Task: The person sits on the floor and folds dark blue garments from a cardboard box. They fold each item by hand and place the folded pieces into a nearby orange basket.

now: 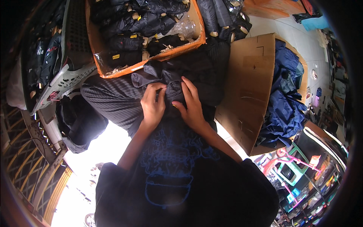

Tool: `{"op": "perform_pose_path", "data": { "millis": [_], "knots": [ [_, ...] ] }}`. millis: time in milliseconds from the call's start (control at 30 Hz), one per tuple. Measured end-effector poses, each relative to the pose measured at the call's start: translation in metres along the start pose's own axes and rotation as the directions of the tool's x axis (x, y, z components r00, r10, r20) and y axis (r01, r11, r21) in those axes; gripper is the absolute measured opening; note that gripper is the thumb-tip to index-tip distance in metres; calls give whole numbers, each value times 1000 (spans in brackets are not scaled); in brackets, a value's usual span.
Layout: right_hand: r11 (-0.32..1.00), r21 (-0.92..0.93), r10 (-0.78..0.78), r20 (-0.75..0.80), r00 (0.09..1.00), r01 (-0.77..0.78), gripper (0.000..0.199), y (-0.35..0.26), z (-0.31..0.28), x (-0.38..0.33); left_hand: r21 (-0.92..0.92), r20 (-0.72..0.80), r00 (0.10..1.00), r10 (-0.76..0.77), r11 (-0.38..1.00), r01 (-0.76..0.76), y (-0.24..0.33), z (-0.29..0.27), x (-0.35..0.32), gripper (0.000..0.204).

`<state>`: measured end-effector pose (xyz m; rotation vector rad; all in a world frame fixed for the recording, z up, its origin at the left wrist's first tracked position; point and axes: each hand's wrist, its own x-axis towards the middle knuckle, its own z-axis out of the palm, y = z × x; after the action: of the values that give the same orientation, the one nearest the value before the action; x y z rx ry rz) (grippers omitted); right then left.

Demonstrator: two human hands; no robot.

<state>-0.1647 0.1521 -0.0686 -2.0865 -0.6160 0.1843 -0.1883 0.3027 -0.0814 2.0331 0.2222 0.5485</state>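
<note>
We looked straight down at two bare hands working a dark folded garment [174, 89] held on the lap, just in front of the chest. The left hand [153, 106] had its fingers curled over the left edge of the bundle, grasping the cloth, and the right hand [193, 106] pressed on the right side with its fingers spread long over the fabric and its thumb tucked toward the middle, so both hands gripped the same garment and nearly touched each other. The garment was dark grey to black, bunched into a small roll between the hands, with loose folds spilling out to the upper left. Beneath it lay striped dark trousers [109, 100] on the person's leg, and lower in the picture a black shirt with a blue line drawing [170, 166] filled the foreground. Just beyond the hands stood an orange cardboard box [113, 72] packed with rolled dark garments, some bearing small yellow tags. To the right stood a plain brown cardboard box [245, 87] that held a heap of dark blue cloth [285, 98]. To the left a grey plastic basket [72, 49] leaned on its side, with more dark packed items behind it.
</note>
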Motion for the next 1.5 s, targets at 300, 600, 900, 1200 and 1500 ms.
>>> {"op": "perform_pose_path", "data": {
  "millis": [300, 600, 900, 1200, 1500],
  "knots": [
    [966, -242, -108, -53, 993, 92, 68, 10, -12, -9, -105, 132, 973, -190, 973, 204, 6, 15, -1, 8],
    [992, -52, -129, -324, 937, 118, 20, 16, -48, 21, -240, 229, 973, 6, 969, 50, 15, 19, 11, 7],
    [989, -63, -145, -327, 934, 131, 13, 4, -49, 25, -264, 250, 968, 25, 964, 43, 20, 11, 11, 7],
    [989, 47, -121, -297, 947, 141, 9, -4, -43, 3, -280, 240, 971, -2, 958, 71, 23, 9, 2, 10],
    [832, 555, 214, -303, 929, -10, 33, -5, -45, -10, -529, 366, 922, -128, 786, 320, 16, 2, -20, 9]
  ]
}}
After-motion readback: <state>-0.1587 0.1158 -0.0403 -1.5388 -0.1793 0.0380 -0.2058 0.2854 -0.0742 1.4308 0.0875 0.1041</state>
